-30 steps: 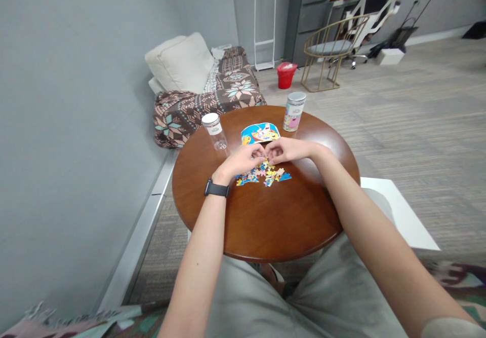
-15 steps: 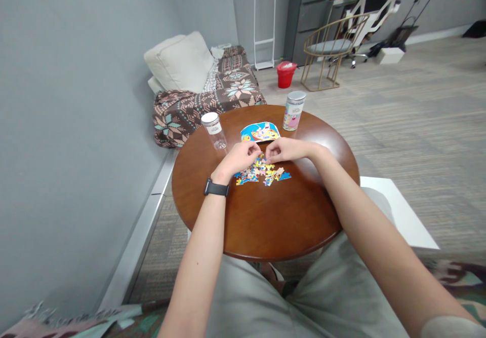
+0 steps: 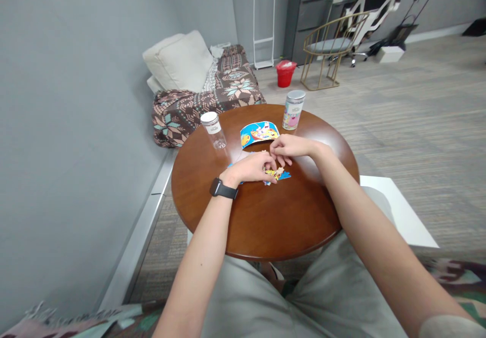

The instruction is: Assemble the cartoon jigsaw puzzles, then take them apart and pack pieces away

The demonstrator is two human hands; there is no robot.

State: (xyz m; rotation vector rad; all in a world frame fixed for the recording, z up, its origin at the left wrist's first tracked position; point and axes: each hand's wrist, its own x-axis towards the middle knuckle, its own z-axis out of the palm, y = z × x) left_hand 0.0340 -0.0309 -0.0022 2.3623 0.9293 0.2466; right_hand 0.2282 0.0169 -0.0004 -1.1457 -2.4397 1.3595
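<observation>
Colourful jigsaw puzzle pieces point(image 3: 280, 174) lie in a cluster on the round brown table point(image 3: 273, 221). My left hand point(image 3: 255, 167), with a black watch point(image 3: 223, 189) on its wrist, rests over the cluster and covers much of it. Its thumb and fingers are apart, with their tips at the yellow pieces. Just beyond them hovers my right hand point(image 3: 288, 147), fingers loosely bent and spread, nothing visible in them. Behind both hands lies a curved picture sheet point(image 3: 259, 133) with a cartoon boat scene on blue.
A clear jar point(image 3: 214, 131) with a white lid stands at the table's back left. At the back right is a cartoon-printed canister point(image 3: 293, 111) with a silver lid. Beyond are a blanket-covered sofa point(image 3: 235, 82), a red bin point(image 3: 285, 74) and a gold-framed chair point(image 3: 328, 47).
My left hand has moved right and toward me, across the puzzle pieces, and its fingers have spread. My right hand has shifted slightly right, its fingers more spread.
</observation>
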